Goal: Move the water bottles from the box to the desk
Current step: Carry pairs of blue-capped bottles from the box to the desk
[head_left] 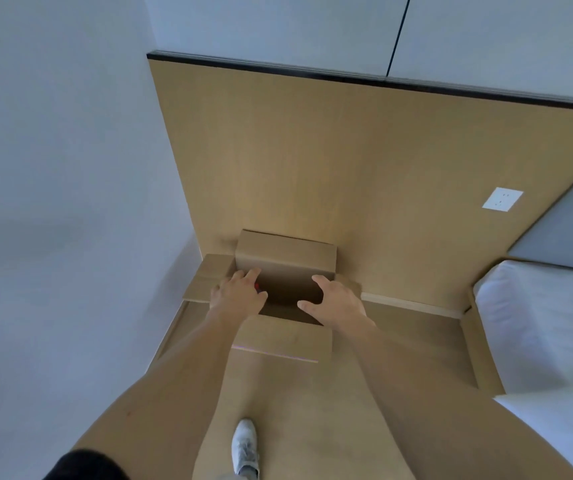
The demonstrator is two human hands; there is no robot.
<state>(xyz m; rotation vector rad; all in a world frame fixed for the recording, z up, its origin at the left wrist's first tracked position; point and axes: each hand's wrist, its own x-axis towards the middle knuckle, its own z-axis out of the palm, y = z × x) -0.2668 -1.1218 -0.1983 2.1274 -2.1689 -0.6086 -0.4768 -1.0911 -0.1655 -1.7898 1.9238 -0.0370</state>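
An open cardboard box (283, 336) stands on the wood floor against the wood wall panel, its flaps folded out. My left hand (238, 291) reaches into the box's left side, fingers curled down over a water bottle. Only the red cap (256, 287) of that bottle shows beside my thumb. My right hand (335, 299) hovers over the right side of the opening with fingers and thumb spread, holding nothing. The box's inside is dark, and I cannot see other bottles. No desk is in view.
A bed with white sheets (541, 327) and a grey headboard (569, 233) stands to the right. A white wall socket (502, 199) sits on the wood panel (312, 168). The white wall runs along the left. My white shoe (245, 448) is on the floor below.
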